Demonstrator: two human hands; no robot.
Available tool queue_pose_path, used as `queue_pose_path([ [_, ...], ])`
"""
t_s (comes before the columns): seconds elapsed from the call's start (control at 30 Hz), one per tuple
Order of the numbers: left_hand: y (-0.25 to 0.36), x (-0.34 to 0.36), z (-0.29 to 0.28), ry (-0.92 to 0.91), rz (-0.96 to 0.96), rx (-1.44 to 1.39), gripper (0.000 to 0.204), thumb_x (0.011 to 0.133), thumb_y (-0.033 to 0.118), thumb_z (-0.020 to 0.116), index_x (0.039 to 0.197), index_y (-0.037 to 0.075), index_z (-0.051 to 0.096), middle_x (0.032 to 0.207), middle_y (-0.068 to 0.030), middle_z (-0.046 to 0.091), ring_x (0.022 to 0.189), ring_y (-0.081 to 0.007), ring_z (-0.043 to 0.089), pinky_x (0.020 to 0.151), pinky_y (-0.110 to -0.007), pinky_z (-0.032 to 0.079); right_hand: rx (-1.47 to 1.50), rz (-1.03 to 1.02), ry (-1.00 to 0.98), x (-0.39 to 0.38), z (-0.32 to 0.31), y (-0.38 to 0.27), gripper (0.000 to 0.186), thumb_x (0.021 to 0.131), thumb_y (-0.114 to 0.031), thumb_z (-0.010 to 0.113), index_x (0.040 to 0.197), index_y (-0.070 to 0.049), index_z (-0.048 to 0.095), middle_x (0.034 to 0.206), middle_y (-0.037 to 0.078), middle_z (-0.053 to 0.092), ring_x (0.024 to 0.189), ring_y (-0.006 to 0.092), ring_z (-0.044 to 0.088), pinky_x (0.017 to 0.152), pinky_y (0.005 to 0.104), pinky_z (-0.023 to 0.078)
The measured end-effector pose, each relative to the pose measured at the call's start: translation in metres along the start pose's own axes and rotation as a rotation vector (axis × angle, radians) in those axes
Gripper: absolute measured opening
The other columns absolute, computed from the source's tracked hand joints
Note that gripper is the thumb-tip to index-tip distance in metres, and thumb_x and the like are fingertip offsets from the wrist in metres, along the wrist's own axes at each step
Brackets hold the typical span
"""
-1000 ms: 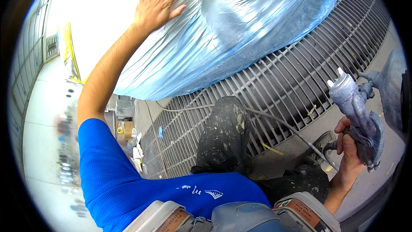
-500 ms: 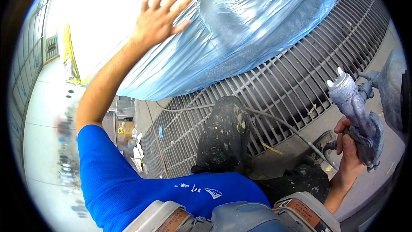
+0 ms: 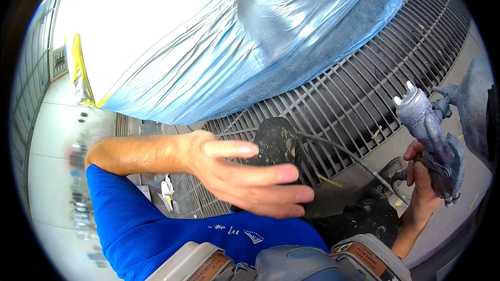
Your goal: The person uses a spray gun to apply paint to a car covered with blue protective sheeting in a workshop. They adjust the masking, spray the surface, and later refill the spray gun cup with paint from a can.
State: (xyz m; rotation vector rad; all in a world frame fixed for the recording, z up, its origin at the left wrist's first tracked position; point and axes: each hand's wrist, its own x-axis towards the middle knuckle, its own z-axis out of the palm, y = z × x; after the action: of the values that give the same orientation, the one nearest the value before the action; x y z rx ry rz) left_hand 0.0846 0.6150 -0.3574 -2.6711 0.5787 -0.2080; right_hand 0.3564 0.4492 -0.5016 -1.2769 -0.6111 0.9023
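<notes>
My left hand (image 3: 237, 177) hangs in mid-view over my dark, paint-spattered knee (image 3: 273, 138), fingers spread and slightly blurred, nothing in them. At the right, my right hand (image 3: 421, 187) grips a paint-crusted grey spray gun (image 3: 432, 140) with a hose (image 3: 349, 153) attached. A grey rounded cup (image 3: 474, 112), partly cut off by the rim, sits beside the gun. Above my hands stands a white panel (image 3: 130, 15), edged with yellow tape (image 3: 78, 54) and draped in crinkled translucent blue plastic sheeting (image 3: 281, 57). Respirator cartridges (image 3: 369, 255) show at the lower edge.
A metal floor grating (image 3: 432, 31) curves under the sheeting. A paint-spotted pale wall (image 3: 54, 130) is at the left. Crumpled paper (image 3: 166, 193) and other small items lie on the floor behind my left arm.
My left hand has left the white panel and swung down to the middle of the view, fingers apart. The view has shifted slightly. My right hand keeps its grip on the spray gun.
</notes>
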Motion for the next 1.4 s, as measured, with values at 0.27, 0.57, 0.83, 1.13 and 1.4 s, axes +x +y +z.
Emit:
queue_pose_path([
  [0.27,-0.005,0.007,0.001,0.083,-0.041,0.011,0.036,0.095,0.035,0.051,0.130,0.032,0.058,0.138,0.0084,0.056,0.127,-0.0144,0.051,0.111,-0.049,0.024,0.017,0.001,-0.004,0.001,-0.003,-0.005,0.032,0.078,-0.012,0.066,0.108,0.001,0.065,0.091,0.008,0.064,0.063,0.0079,0.049,0.053,0.0216,0.037],
  [0.57,-0.005,0.010,0.004,0.087,-0.099,-0.007,0.033,0.094,0.036,0.056,0.126,0.032,0.061,0.135,0.0089,0.058,0.127,-0.0142,0.051,0.112,-0.048,0.023,0.080,0.003,-0.025,0.003,-0.006,-0.005,0.035,0.077,-0.011,0.066,0.110,0.001,0.065,0.091,0.008,0.064,0.061,0.0072,0.049,0.052,0.0205,0.036],
  [0.83,-0.008,0.012,0.006,0.065,-0.118,0.033,0.034,0.093,0.034,0.057,0.127,0.033,0.060,0.134,0.0106,0.058,0.126,-0.0144,0.052,0.113,-0.047,0.024,0.062,-0.032,0.060,0.004,-0.009,-0.001,0.038,0.076,-0.010,0.067,0.112,0.003,0.064,0.087,0.011,0.066,0.058,0.0072,0.050,0.050,0.0208,0.038],
  [1.13,-0.012,0.009,0.021,0.052,-0.165,0.061,0.035,0.095,0.037,0.054,0.130,0.033,0.057,0.137,0.0066,0.056,0.128,-0.0167,0.050,0.113,-0.044,0.025,0.086,-0.179,-0.013,0.011,-0.013,0.014,0.038,0.082,-0.017,0.063,0.112,0.005,0.059,0.085,0.014,0.061,0.049,0.0078,0.042,0.044,0.0204,0.032],
  [1.4,-0.043,-0.044,0.037,-0.362,-0.332,0.115,0.062,0.089,0.054,0.052,0.145,0.029,0.044,0.149,-0.0031,0.044,0.138,-0.0262,0.040,0.117,-0.050,0.016,0.039,-0.065,0.015,0.004,-0.005,0.003,0.036,0.078,-0.014,0.065,0.109,0.005,0.062,0.085,0.012,0.063,0.056,0.0087,0.047,0.051,0.0233,0.036],
])
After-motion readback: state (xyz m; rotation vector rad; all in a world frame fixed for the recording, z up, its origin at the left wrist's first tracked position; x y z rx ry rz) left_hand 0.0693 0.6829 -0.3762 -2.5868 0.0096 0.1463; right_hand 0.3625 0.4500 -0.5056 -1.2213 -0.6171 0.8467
